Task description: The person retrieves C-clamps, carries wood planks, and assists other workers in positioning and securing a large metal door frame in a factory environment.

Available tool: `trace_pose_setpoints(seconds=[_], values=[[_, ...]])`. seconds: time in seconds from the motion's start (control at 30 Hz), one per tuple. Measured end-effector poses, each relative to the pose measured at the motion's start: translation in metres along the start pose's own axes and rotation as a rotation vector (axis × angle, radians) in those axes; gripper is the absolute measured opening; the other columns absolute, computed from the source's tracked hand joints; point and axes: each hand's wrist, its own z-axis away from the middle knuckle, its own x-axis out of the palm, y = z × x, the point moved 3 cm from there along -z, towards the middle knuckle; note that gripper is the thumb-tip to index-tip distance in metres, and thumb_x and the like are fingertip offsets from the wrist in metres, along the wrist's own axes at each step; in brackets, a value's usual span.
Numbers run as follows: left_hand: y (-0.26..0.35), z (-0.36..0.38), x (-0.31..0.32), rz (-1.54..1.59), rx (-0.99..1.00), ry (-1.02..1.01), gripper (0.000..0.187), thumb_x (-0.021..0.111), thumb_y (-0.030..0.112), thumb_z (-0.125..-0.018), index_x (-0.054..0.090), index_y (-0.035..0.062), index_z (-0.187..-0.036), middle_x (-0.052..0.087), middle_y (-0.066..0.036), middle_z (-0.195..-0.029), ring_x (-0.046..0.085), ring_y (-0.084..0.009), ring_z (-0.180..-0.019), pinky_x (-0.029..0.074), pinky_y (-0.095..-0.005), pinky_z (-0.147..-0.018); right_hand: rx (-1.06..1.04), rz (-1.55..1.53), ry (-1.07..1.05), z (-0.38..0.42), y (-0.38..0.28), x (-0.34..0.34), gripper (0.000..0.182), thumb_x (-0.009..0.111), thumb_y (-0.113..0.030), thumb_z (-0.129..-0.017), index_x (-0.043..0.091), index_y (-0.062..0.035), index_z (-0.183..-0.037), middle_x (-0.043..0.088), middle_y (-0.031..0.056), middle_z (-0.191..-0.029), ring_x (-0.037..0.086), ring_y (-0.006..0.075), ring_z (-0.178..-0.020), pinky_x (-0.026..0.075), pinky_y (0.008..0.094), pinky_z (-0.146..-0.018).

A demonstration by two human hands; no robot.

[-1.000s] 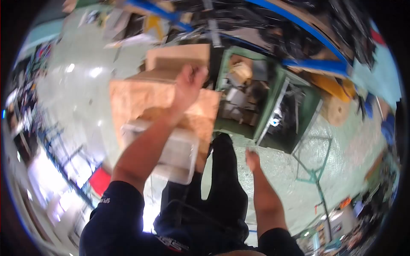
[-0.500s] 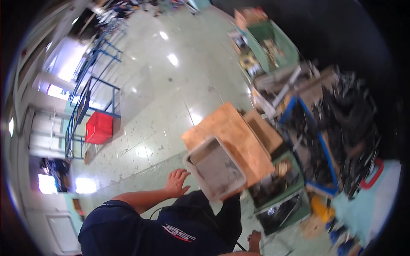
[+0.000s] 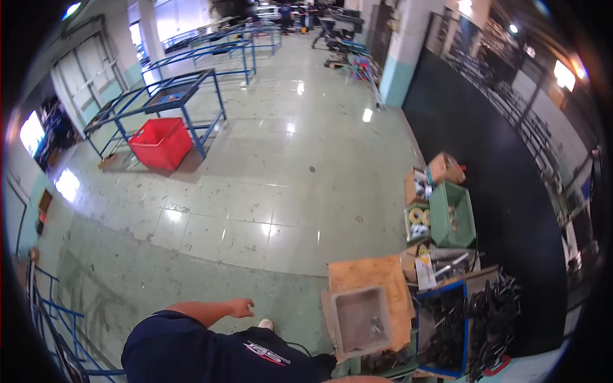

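My left hand (image 3: 241, 307) hangs over the green floor in front of my body, holding nothing, with its fingers loosely stretched out. Nothing touches it. To its right, a shallow grey tray (image 3: 351, 313) with a few small pieces in one corner rests on an orange-brown board (image 3: 370, 271). Only a sliver of my right arm shows at the bottom edge; my right hand is out of view.
Right of the tray, a blue-edged bin (image 3: 440, 288) holds dark metal parts. Beyond it stand a green bin (image 3: 465, 220) and small boxes with tape rolls (image 3: 418, 216). A red crate (image 3: 161, 143) sits by blue metal frames (image 3: 203, 105) at the left.
My view has swung up and turned, showing more of the room. The tray and board now appear lower and farther right of my left hand. My right hand has left view.
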Motion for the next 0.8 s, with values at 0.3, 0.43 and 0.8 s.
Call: trace_pose_setpoints(seconds=[0.3, 0.43, 0.8], values=[[-0.307, 0.123, -0.082, 0.551, -0.724, 0.814, 0.048, 0.071, 0.03, -0.076, 0.061, -0.0036, -0.109, 0.061, -0.024, -0.113, 0.059, -0.0343, -0.106, 0.047, -0.0401, -0.09, -0.043, -0.559, 0.285, -0.01, -0.305, -0.164, 0.026, 0.057, -0.024, -0.087, 0.056, -0.0015, -0.1, 0.06, 0.0102, -0.068, 0.059, 0.021, -0.051, 0.049, 0.0361, -0.046], [-0.32, 0.109, -0.053, 0.896, -0.713, 0.651, 0.045, 0.07, 0.026, -0.077, 0.06, -0.0064, -0.106, 0.065, -0.024, -0.098, 0.063, -0.0322, -0.094, 0.05, -0.0403, -0.08, 0.013, -0.54, 0.308, -0.028, -0.352, -0.21, 0.023, 0.057, -0.022, -0.089, 0.054, -0.0016, -0.1, 0.059, 0.0118, -0.066, 0.057, 0.0208, -0.047, 0.047, 0.0367, -0.043], [-0.329, 0.054, -0.105, 0.694, -0.55, 0.419, 0.042, 0.063, 0.036, -0.082, 0.063, 0.0033, -0.108, 0.066, -0.015, -0.099, 0.065, -0.0268, -0.086, 0.052, -0.0376, -0.072, -0.396, 0.4, -0.047, -0.225, -0.606, -0.239, 0.024, 0.052, -0.021, -0.084, 0.065, -0.0014, -0.079, 0.066, 0.0147, -0.074, 0.065, 0.0256, -0.066, 0.05, 0.0404, -0.06]])
